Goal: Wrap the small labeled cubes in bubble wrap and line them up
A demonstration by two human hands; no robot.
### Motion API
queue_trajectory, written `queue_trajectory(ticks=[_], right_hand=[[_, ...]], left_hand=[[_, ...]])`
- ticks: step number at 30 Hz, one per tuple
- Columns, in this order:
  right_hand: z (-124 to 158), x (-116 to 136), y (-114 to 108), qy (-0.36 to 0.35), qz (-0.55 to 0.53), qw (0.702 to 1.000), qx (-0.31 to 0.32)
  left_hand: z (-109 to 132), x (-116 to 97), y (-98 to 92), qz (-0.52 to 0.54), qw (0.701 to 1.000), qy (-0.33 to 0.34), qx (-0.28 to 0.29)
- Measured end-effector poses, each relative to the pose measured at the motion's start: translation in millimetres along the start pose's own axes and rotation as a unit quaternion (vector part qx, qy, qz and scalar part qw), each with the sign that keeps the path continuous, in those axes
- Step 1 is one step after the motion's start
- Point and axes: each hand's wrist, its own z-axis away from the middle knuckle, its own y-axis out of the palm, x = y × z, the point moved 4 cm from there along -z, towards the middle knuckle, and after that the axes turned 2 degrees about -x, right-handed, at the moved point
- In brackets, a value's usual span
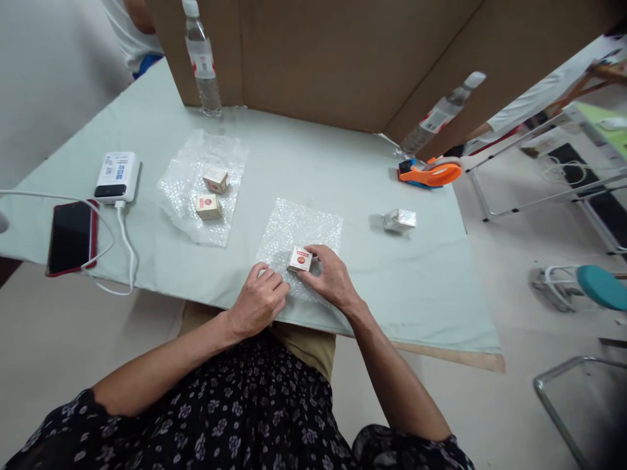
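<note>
Right hand [333,277]: partly open, with the thumb and index finger spread to the width of a small printed box [298,260] and set against it from the right, so that the box is held between them. The remaining fingers curve in behind the index finger. The box, pale with a red and orange design on its upper face, is at the lower middle part of a bubble-wrap sheet [308,222], near the front edge of the table [362,170].

Left hand [260,294]: fingers folded inward, almost into a fist, at the lower left edge of the same sheet, just beside the box and apart from it. The fingertips are turned under, so it cannot be told whether they are closed on the film.

Surroundings: to the left, a second bubble-wrap sheet [189,163] carries two similar boxes, a rear one [215,179] and a front one [208,207], close together. To the right of the hands, a shiny wrapped packet [400,220] lies alone on the cloth. Beyond it is an orange tape dispenser [421,173]. At far left, a white power bank [117,171] lies behind a red-edged phone [72,236].
</note>
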Motion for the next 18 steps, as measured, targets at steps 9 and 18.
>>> queue_trajectory(ticks=[9,18], right_hand=[[12.7,5.3,-0.4,0.013,-0.017,1.000,-0.002],[11.0,8.1,0.0,0.010,0.012,1.000,-0.012]], left_hand=[[5.5,-5.3,-1.5,0.011,1.000,-0.004,0.007],[-1.5,-0.6,-12.4,0.002,1.000,-0.005,-0.004]])
